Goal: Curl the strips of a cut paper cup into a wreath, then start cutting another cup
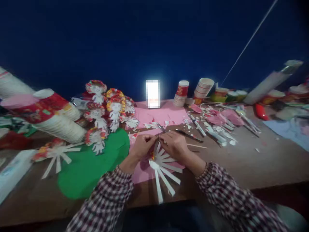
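A paper cup cut into white strips [169, 175] fans out below my hands, over pink paper [142, 170]. My left hand [144, 145] is closed in a pinch at its upper edge. Right beside it, my right hand [174, 144] has its fingers closed around the upper strips, and the fingertips of both hands meet. The exact spot they grip is partly hidden by the fingers. A small yellow and red part shows near the cup's middle. Another strip-cut cup [58, 153] with a red and yellow edge lies at the left.
Several cut-paper figures with red and yellow frills [115, 111] stand beside a green sheet [96, 170]. Stacked paper cups [62, 125] lean at the left; more cups [204, 88] stand at the back. A marker [198, 125], a dark slim tool [189, 135] and paper scraps lie at the right.
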The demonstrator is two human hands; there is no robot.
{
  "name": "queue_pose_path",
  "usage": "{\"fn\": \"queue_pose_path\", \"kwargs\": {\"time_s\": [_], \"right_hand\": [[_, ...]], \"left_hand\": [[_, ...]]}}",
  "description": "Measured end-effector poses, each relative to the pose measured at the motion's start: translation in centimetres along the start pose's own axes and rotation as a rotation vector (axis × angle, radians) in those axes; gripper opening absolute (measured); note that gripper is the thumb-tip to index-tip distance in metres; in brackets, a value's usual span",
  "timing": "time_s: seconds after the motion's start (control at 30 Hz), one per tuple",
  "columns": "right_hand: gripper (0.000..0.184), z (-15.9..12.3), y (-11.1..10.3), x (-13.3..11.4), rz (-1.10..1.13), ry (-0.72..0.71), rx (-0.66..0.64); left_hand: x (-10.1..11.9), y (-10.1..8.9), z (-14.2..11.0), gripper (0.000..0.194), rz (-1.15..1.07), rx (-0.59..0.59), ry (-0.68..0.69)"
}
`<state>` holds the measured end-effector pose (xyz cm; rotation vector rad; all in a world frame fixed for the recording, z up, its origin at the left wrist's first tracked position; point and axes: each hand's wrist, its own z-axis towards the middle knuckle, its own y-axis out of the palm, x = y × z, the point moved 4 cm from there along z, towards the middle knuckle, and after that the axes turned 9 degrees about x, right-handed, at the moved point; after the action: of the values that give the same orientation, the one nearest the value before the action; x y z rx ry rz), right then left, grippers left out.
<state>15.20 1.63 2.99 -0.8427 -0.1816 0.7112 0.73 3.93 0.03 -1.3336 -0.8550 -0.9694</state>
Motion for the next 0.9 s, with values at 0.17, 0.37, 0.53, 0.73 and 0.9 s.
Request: {"fn": "queue_pose_path", "kwargs": {"time_s": [0.17,0.37,0.53,0.73,0.9], "right_hand": [[0.015,0.0,0.0,0.1,0.028,0.026,-0.024],[0.013,0.0,0.2,0.2,0.057,0.054,-0.040],[0.013,0.0,0.4,0.4,0.074,0.083,-0.073],[0.014,-0.3,0.6,0.7,0.083,0.122,-0.085],[0.013,-0.2,0.5,0.7,0.108,0.151,-0.071]], "left_hand": [[0.2,-0.1,-0.2,0.034,-0.030,0.005,-0.016],[-0.2,0.1,-0.1,0.025,-0.181,0.016,-0.048],[-0.3,0.0,-0.1,0.022,-0.210,0.021,-0.054],[-0.9,0.2,0.0,0.019,-0.281,0.000,-0.063],[-0.8,0.2,0.0,0.029,-0.325,-0.009,-0.041]]}}
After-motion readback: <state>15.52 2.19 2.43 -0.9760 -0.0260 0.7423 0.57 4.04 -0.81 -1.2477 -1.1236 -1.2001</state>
